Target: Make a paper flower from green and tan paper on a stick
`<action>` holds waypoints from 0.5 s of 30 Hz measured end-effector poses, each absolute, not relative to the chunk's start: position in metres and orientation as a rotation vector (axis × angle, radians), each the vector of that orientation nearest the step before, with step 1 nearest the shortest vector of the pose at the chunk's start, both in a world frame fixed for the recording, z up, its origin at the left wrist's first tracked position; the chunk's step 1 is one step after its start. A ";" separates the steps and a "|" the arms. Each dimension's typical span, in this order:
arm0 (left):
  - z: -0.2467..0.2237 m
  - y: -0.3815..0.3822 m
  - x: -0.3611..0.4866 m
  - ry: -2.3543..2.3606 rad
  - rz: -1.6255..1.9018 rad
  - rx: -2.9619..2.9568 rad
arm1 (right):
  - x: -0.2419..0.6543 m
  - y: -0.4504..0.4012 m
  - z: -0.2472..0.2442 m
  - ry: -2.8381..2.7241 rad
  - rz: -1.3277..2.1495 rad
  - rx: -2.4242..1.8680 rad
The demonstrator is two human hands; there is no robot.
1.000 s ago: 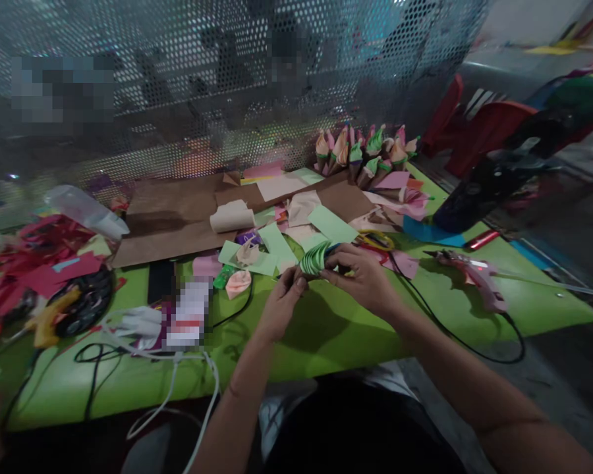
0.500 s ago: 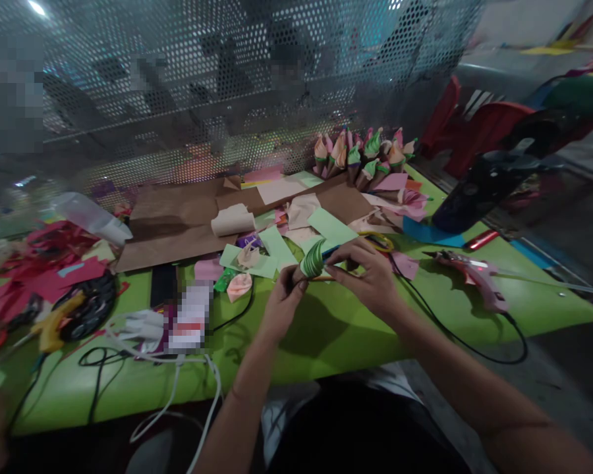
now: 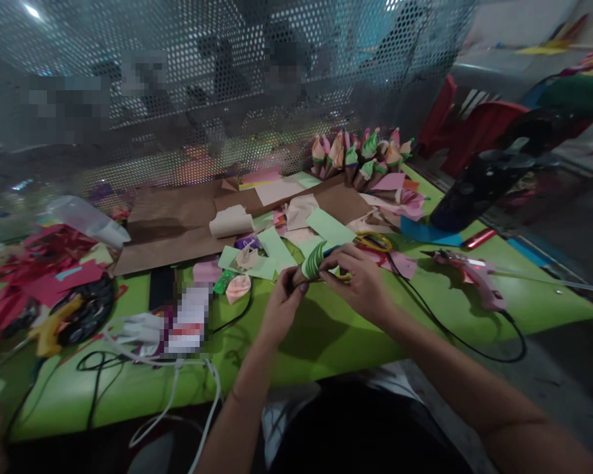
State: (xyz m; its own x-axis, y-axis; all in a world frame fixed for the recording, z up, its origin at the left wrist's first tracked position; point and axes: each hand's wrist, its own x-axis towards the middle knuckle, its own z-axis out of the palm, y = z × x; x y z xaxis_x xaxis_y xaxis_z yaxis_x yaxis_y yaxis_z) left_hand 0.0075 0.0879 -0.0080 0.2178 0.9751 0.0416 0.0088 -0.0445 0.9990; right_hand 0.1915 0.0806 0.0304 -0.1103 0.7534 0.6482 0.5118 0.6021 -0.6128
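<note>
My left hand point(image 3: 284, 303) is closed around the brown cone of a paper ice cream cone point(image 3: 313, 261) with a green swirl on top, its tip pointing up and right. The fingers hide most of the cone. At the swirl's right side, my right hand point(image 3: 356, 280) has its thumb and fingers pinched together, close against the green paper. What they pinch, if anything, is hidden. A blue, stick-like thing point(image 3: 332, 250) shows just above those fingers. Under them lie light green paper pieces point(image 3: 330, 226). Yellow-handled scissors point(image 3: 374, 241) rest just beyond the right hand.
Finished paper cones point(image 3: 368, 158) stand grouped at the back. A pink glue gun point(image 3: 474, 276) lies right, its black cord looping toward me. Brown paper point(image 3: 172, 220), a plastic bottle point(image 3: 86, 220), a yellow glue gun point(image 3: 56, 326) and white cables point(image 3: 215, 382) lie left. A perforated metal panel point(image 3: 188, 112) stands behind.
My right hand has shifted slightly left and down along the swirl's side, uncovering more of the yellow-handled scissors. The left hand keeps its hold on the cone, and the view has moved slightly.
</note>
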 end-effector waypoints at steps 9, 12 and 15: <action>-0.001 0.084 0.008 1.045 1.044 1.244 | 0.190 0.081 0.029 -1.761 0.296 -1.036; 0.001 0.083 0.007 1.045 1.042 1.238 | 0.190 0.082 0.029 -1.760 0.297 -1.026; 0.001 0.085 0.008 1.018 1.070 1.233 | 0.190 0.083 0.029 -1.750 0.308 -1.000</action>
